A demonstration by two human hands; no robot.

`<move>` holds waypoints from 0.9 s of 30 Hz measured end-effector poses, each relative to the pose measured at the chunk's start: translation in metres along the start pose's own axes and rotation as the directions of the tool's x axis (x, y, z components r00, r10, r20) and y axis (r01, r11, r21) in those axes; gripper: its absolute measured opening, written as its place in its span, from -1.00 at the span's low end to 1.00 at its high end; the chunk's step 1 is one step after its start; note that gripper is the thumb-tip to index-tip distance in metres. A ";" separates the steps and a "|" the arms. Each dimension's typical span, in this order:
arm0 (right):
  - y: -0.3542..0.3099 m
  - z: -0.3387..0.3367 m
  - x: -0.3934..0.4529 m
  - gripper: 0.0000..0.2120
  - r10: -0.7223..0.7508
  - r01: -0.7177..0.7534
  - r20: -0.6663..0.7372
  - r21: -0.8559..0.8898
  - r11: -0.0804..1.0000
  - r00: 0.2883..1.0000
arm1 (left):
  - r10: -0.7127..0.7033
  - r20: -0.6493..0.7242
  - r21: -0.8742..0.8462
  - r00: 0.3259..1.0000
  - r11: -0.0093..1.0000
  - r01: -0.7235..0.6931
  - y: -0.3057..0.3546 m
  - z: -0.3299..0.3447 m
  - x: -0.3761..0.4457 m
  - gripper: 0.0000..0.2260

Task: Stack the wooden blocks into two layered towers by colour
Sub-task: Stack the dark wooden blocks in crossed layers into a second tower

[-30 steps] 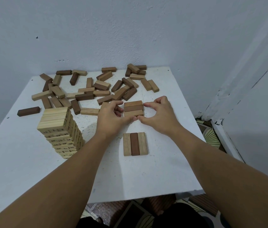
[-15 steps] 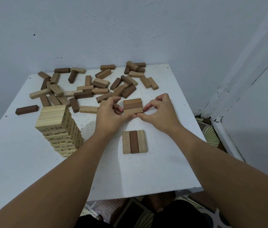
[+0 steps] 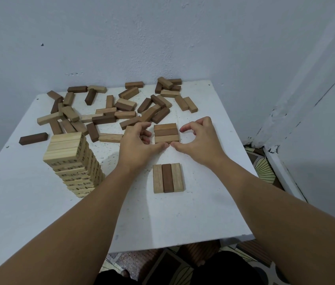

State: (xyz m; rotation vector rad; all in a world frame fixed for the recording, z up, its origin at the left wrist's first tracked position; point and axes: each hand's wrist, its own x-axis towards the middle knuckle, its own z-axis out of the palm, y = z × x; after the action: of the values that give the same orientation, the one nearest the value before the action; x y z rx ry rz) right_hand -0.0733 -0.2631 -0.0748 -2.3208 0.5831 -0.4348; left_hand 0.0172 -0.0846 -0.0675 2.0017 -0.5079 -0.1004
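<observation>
A flat layer of three blocks (image 3: 166,133), light, brown, light, lies on the white table (image 3: 29,212) between my hands. My left hand (image 3: 138,141) has its curled fingers against the layer's left side and its thumb on the near edge. The thumb tip of my right hand (image 3: 200,140) touches that same edge, while its arched fingers stay a little clear of the right side. A second three-block layer (image 3: 168,178), with a dark block in the middle, lies nearer to me. A tall tower of light blocks (image 3: 70,161) stands to the left.
Several loose light and dark blocks (image 3: 111,112) are scattered across the far half of the table, up to the wall. A single dark block (image 3: 33,138) lies left of the tower. A wall corner and floor are close on the right.
Both hands have stayed around the far layer. My right fingers have drawn back slightly from its right side. The view has shifted a little.
</observation>
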 end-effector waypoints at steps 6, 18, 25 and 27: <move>-0.001 -0.001 0.001 -0.34 0.004 -0.004 0.027 -0.008 1.000 1.000 | -0.011 0.119 0.209 0.993 0.978 -0.014 0.002 -0.003 0.009 -0.24; -0.015 -0.014 0.015 -0.24 0.101 -0.067 0.300 -0.123 0.990 0.949 | -0.258 0.345 0.324 0.903 0.935 0.143 0.025 -0.012 0.035 -0.22; -0.012 -0.014 0.017 -0.35 0.091 -0.070 0.286 -0.083 0.994 0.954 | -0.222 0.360 0.278 0.906 0.953 0.123 0.027 -0.015 0.034 -0.31; -0.011 -0.016 0.016 -0.35 0.081 -0.066 0.279 -0.062 0.996 0.957 | -0.214 0.375 0.292 0.902 0.951 0.104 0.031 -0.016 0.034 -0.30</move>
State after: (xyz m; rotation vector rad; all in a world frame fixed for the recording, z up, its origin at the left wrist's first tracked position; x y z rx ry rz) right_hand -0.0640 -0.2723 -0.0539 -2.3464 0.5436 -0.0513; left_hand 0.0430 -0.0963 -0.0280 2.2967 -0.6422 -0.5870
